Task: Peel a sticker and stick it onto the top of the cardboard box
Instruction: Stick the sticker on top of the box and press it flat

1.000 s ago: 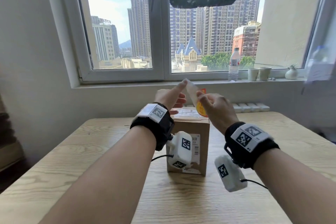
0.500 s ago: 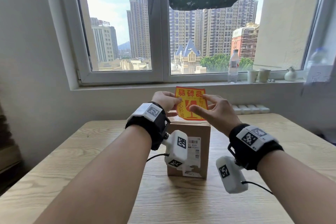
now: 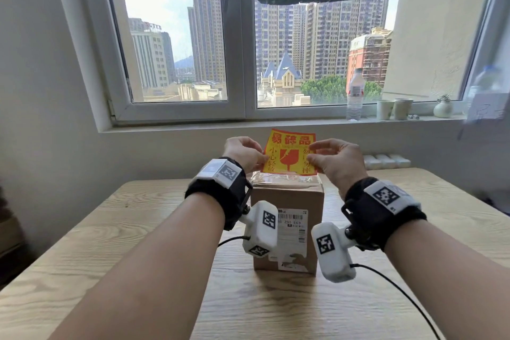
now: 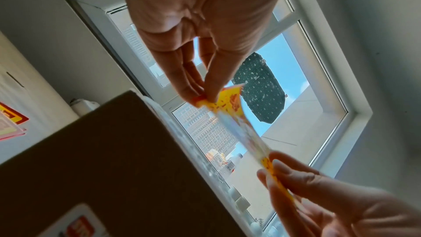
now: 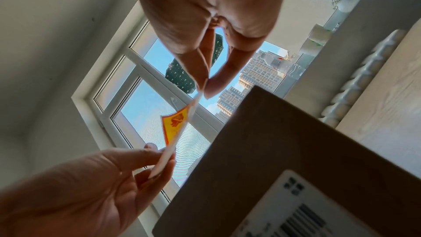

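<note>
sticker (image 3: pixel 289 152) turned face-on since a second ago, right hand (image 3: pixel 335 161) now pinching its edge

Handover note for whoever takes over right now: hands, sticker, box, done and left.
Left hand: pinches the sticker's left edge.
Right hand: pinches its right edge.
Sticker: yellow and red, held upright in the air, printed side toward the wearer, above the back of the cardboard box.
Box: stands on the wooden table, top taped.
Done: sticker lifted, apparently peeled.
Left: lay it flat on the box top and press down.

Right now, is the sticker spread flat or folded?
Spread flat. The sticker hangs upright above the cardboard box, its left edge pinched by the left hand, its right by the right hand.
</note>
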`<state>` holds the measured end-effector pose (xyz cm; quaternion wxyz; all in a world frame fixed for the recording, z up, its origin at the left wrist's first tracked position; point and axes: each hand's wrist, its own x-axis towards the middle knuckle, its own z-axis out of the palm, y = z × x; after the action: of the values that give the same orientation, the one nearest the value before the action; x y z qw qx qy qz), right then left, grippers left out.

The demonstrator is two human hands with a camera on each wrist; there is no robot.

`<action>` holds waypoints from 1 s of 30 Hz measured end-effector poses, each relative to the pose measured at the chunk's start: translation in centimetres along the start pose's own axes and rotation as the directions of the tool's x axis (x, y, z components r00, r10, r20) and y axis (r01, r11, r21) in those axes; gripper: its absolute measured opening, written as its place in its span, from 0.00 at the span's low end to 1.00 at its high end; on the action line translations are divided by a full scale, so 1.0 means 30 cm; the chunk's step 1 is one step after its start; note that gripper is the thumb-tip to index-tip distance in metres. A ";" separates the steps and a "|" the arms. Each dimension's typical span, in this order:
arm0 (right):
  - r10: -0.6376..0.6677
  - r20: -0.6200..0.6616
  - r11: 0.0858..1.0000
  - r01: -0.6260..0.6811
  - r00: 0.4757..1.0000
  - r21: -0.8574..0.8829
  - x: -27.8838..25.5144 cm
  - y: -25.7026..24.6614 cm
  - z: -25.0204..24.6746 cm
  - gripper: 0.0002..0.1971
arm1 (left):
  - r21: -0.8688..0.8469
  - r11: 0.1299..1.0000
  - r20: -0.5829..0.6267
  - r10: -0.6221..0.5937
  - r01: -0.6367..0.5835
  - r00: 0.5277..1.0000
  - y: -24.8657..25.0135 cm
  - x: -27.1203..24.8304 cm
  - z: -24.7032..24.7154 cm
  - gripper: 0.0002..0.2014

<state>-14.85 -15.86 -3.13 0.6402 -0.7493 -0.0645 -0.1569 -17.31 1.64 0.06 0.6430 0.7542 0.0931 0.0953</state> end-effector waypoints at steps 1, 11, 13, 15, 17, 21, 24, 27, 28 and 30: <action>0.018 0.004 1.000 -0.018 1.000 0.009 -0.003 -0.002 -0.001 0.11 | -0.006 1.000 -0.008 -0.002 0.002 1.000 -0.004 0.006 -0.003 0.10; 0.212 0.044 0.976 -0.210 0.976 -0.048 0.015 0.029 0.031 0.12 | 0.145 0.988 -0.043 -0.039 0.045 0.998 -0.072 0.018 -0.004 0.12; 0.207 0.010 0.973 -0.205 0.978 -0.111 0.020 0.029 0.038 0.12 | 0.174 0.983 -0.064 -0.043 0.054 0.997 -0.080 0.021 -0.002 0.11; 0.187 -0.023 0.966 -0.188 0.982 -0.180 0.017 0.024 0.041 0.12 | 0.205 0.977 -0.082 -0.043 0.059 0.996 -0.082 0.027 0.000 0.12; 0.169 -0.041 0.957 -0.174 0.985 -0.231 0.013 0.020 0.042 0.12 | 0.219 0.974 -0.070 -0.037 0.051 0.997 -0.075 0.012 0.002 0.11; 0.172 -0.038 0.942 -0.176 0.984 -0.287 0.006 0.006 0.046 0.12 | 0.249 0.968 -0.068 -0.015 0.031 0.998 -0.071 0.010 0.003 0.12; 0.172 -0.044 0.924 -0.177 0.984 -0.338 0.005 -0.004 0.046 0.10 | 0.272 0.962 -0.078 -0.020 0.041 0.997 -0.071 0.010 0.004 0.11; 0.166 -0.040 0.918 -0.170 0.985 -0.358 0.000 -0.014 0.043 0.09 | 0.289 0.957 -0.080 -0.017 0.039 0.997 -0.068 0.016 0.005 0.11; 0.179 -0.038 0.916 -0.181 0.983 -0.358 0.002 -0.014 0.043 0.10 | 0.285 0.958 -0.078 -0.022 0.043 0.997 -0.067 0.018 0.004 0.11; 0.221 -0.026 0.916 -0.216 0.975 -0.339 0.010 -0.012 0.041 0.11 | 0.255 0.964 -0.055 -0.055 0.067 0.997 -0.064 0.027 -0.002 0.11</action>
<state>-14.49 -14.62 -2.85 0.5143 -0.8519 0.0435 -0.0885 -16.58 2.21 -1.81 0.5400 0.8255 0.1432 0.0803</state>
